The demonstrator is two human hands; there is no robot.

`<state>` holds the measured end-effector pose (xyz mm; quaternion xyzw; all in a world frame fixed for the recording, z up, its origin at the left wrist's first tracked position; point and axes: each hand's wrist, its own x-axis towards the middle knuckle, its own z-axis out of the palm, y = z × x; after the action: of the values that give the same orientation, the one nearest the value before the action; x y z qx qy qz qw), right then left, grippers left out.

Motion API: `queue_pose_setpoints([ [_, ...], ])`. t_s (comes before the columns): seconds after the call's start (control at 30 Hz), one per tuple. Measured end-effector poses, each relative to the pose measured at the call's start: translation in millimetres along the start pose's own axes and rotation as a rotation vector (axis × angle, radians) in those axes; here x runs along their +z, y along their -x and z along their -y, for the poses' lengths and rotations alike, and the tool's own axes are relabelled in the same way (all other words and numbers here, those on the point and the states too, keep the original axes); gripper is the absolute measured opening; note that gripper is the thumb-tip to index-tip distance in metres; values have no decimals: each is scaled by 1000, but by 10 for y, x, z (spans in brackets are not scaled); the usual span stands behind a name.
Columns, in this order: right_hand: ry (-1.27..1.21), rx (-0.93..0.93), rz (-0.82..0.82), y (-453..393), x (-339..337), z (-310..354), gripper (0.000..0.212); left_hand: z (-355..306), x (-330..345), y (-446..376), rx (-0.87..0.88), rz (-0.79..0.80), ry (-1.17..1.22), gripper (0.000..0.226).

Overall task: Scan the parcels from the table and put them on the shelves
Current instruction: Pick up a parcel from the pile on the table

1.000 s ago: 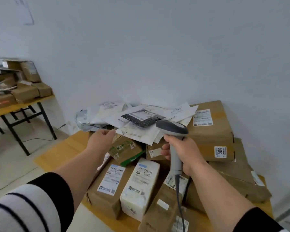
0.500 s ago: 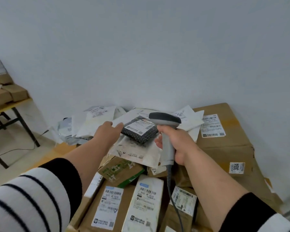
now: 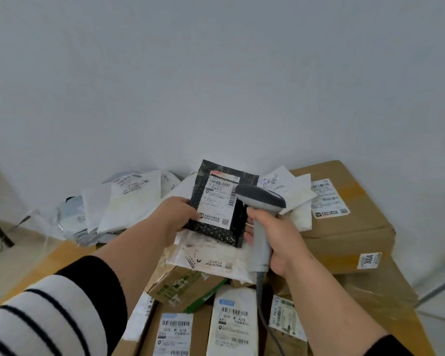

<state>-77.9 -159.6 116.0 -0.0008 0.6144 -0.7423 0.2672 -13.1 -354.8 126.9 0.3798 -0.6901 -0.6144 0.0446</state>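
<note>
1. Nearest the person, a row of brown cardboard boxes (image 3: 180, 330) and a white rectangular carton (image 3: 231, 325) lie packed side by side on the wooden worktop (image 3: 59, 255), their printed labels facing up. That is probably so the barcodes can be read without turning each one. A small cardboard box with green printing (image 3: 185, 289) sits tilted on top of them.

2. The right hand (image 3: 275, 240) is wrapped round the handle of a grey pistol-shaped barcode scanner (image 3: 261, 201), fingers curled tight about the grip. Its cable (image 3: 265, 317) trails down over the boxes. The scanner head points left toward the label, which is the pose needed to read a code.

3. The left hand (image 3: 175, 217) pinches the left edge of a flat black dotted plastic mailer (image 3: 216, 232), thumb on its front face. It holds the mailer raised above the pile and tipped up toward the person. The grip at the edge leaves the white shipping label (image 3: 219, 199) uncovered, so the barcodes are open to the scanner, whose head sits just in front of the label's right side.

4. The step in hand looks like the scan itself; shelving this parcel has not yet been done, and no shelf is in view.

5. Beneath and behind the mailer, white plastic courier bags (image 3: 129, 201) lie loosely heaped, overlapping one another.

6. Farther right, a large brown cardboard carton (image 3: 350, 227) rests on another box, against the plain white wall (image 3: 216, 73).
</note>
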Motion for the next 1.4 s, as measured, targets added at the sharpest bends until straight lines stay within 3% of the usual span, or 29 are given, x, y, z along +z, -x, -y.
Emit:
queue_pose_setpoints([
  [0.23, -2, -99, -11, 214, 23, 11, 20, 76, 10, 155, 106, 181, 241, 24],
  [0.5, 100, -166, -110, 457, -156, 58, 23, 254, 50, 267, 206, 32, 361, 23],
  [0.77, 143, -209, -12, 738, -127, 64, 10, 307, 148, 386, 260, -32, 379, 20],
  [1.4, 143, -222, 73, 1016, -50, 169, 16, 298, 280, 632, 291, -76, 386, 18],
])
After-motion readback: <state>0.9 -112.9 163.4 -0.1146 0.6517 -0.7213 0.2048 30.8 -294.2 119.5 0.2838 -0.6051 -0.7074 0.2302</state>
